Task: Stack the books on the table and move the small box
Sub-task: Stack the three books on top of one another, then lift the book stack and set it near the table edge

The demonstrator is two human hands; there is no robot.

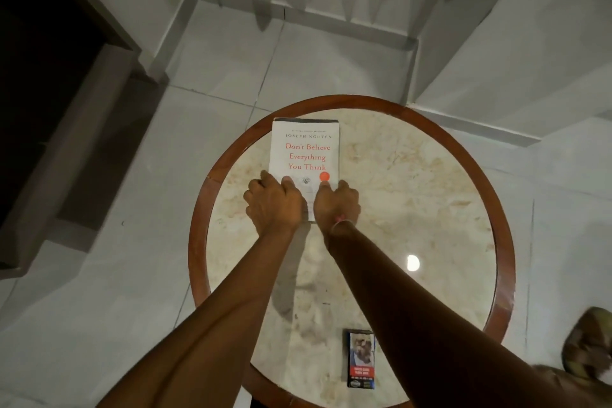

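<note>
A white book [305,149] with red title lettering lies flat on the far left part of the round marble table [414,182]. A darker edge shows along its far side, possibly another book underneath; I cannot tell. My left hand [273,204] grips the book's near left corner, thumb on the cover. My right hand [336,204] grips its near right corner, thumb by the red dot. A small dark box [361,358] with a picture on it lies near the table's front edge, apart from both hands.
The table has a raised brown wooden rim [195,242]. Pale floor tiles surround it. A dark cabinet [49,93] stands at the left, white walls and curtain at the back. A patterned cushion or cloth [589,348] sits at the right edge.
</note>
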